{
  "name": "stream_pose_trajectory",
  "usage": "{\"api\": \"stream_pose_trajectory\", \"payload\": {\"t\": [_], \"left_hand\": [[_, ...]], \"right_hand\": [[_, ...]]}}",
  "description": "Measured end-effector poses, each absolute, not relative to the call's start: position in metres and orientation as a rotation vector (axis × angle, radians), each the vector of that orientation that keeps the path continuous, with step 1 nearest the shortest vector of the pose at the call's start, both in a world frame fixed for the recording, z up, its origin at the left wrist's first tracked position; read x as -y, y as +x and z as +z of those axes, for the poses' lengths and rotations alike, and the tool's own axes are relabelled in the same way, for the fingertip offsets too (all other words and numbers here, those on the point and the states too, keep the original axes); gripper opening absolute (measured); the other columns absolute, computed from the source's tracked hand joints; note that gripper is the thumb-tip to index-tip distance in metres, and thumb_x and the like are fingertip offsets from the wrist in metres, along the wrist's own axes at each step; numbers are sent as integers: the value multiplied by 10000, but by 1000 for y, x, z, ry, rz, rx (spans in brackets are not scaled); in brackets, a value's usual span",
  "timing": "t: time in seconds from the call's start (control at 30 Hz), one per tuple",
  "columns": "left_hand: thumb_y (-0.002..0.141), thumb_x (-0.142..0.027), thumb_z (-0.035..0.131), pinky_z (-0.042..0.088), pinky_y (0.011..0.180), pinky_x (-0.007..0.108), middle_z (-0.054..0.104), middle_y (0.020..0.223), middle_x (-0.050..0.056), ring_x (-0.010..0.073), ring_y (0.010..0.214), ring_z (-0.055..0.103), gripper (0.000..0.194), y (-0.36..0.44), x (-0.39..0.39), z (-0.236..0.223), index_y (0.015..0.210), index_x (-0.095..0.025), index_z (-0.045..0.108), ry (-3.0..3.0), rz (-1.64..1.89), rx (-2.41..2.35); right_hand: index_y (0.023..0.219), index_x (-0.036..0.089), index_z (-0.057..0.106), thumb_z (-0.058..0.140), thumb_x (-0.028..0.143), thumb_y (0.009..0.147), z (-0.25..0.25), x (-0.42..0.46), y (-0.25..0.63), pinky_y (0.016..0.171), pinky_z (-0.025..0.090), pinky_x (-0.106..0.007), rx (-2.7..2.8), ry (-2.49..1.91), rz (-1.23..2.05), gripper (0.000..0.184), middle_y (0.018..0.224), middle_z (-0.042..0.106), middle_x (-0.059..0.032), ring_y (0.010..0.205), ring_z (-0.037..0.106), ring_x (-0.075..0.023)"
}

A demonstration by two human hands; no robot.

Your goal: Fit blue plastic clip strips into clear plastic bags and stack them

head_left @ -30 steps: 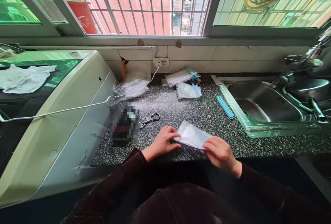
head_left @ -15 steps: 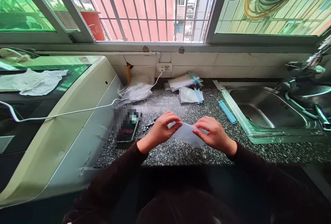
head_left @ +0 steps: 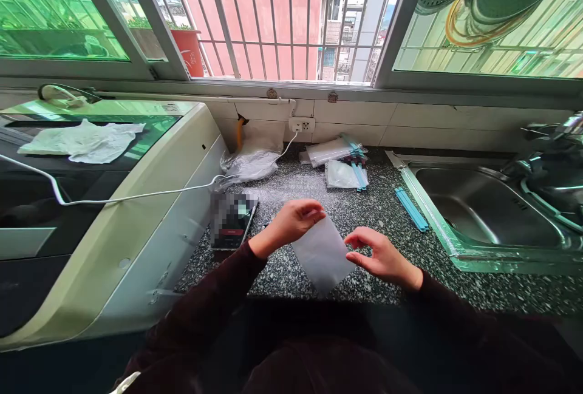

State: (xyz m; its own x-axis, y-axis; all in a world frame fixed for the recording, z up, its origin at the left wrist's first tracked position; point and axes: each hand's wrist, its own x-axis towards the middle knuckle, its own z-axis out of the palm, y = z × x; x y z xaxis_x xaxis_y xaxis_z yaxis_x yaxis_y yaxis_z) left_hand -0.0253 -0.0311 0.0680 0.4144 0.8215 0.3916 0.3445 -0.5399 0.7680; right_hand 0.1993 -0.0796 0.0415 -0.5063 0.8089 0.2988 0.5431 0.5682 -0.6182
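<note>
My left hand (head_left: 298, 221) pinches the top corner of a frosted, translucent plastic bag (head_left: 324, 254) between thumb and fingers. The bag hangs flat and slanted above the front of the speckled counter. Beside its right edge is my right hand (head_left: 380, 257), thumb and fingers curved and apart with nothing gripped. Whether the right thumb brushes the bag's edge I cannot tell. A phone (head_left: 234, 224) lies to the left of my left hand. Several blue plastic strips (head_left: 411, 209) rest on the counter beyond my right hand.
Toward the wall lie packs of clear bags (head_left: 344, 174) with blue strips and crumpled clear plastic (head_left: 252, 163). A white cable (head_left: 182, 190) runs from the wall socket (head_left: 302, 124) across the washing machine (head_left: 159, 230). A metal sink (head_left: 478, 206) is at the right.
My right hand has let go of the bag's top edge and moved slightly down. The bag, stretched between both hands before, now hangs from my left hand. The camera view has shifted a little.
</note>
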Motion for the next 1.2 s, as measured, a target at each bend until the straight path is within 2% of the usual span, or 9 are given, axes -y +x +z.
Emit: {"api": "stream_pose_trajectory", "payload": {"t": [0.13,0.23,0.33,0.43,0.53,0.7,0.97,1.07,1.2], "left_hand": [[801,-252,528,361,551,201,601,627,-6,90,567,477,150,-10,36,66,746,-163,635,2144,932,-984],[795,-248,533,332,542,207,582,615,-17,81,540,434,137,-5,34,63,760,-175,643,2173,896,-1029],[758,-291,582,282,498,212,474,521,-47,73,490,359,134,-9,26,57,732,-170,633,2047,945,-1067],[704,-386,631,252,466,208,386,486,-74,70,466,325,244,-17,16,49,789,-158,613,1746,1015,-1002],[617,-488,679,283,481,201,451,536,-60,72,495,382,392,-22,8,39,787,-148,581,1447,1052,-959],[481,-590,715,272,487,195,452,526,-54,54,494,362,512,-19,3,19,580,-139,495,1151,1095,-970],[494,-590,711,274,502,201,435,512,-61,59,508,363,504,-18,6,6,560,-142,489,1230,952,-965],[529,-574,704,316,533,207,495,553,-43,80,542,420,478,-18,8,5,624,-137,535,1250,934,-953],[559,-547,704,405,658,249,641,744,29,154,704,548,494,-16,12,1,810,-129,624,1233,903,-909]], "right_hand": [[644,168,522,541,437,795,36,70,182,547,372,-236,2141,-1145,754,309,622,511,0,595,440,-113],[650,157,532,496,416,815,28,64,172,521,354,-229,2041,-1178,950,310,592,500,7,569,421,-106],[640,155,533,507,432,798,22,59,168,514,349,-226,1969,-1165,1026,320,578,484,10,569,415,-106],[597,164,501,521,462,782,16,53,167,508,343,-224,1875,-1179,983,351,557,447,16,563,398,-103],[574,174,465,533,496,762,8,48,168,487,326,-221,1724,-1216,936,379,547,412,24,543,369,-95],[544,179,429,568,515,726,-2,42,168,448,291,-210,1620,-1254,951,407,521,380,40,510,329,-80],[713,173,557,571,559,714,1,32,171,528,413,-240,1482,-1227,1036,386,641,557,-6,591,480,-121],[671,178,553,574,548,714,0,30,172,501,400,-234,1437,-1258,969,373,599,531,4,557,457,-110],[670,182,552,573,540,715,-4,30,172,490,388,-233,1354,-1276,898,362,597,528,3,544,447,-107]]}}
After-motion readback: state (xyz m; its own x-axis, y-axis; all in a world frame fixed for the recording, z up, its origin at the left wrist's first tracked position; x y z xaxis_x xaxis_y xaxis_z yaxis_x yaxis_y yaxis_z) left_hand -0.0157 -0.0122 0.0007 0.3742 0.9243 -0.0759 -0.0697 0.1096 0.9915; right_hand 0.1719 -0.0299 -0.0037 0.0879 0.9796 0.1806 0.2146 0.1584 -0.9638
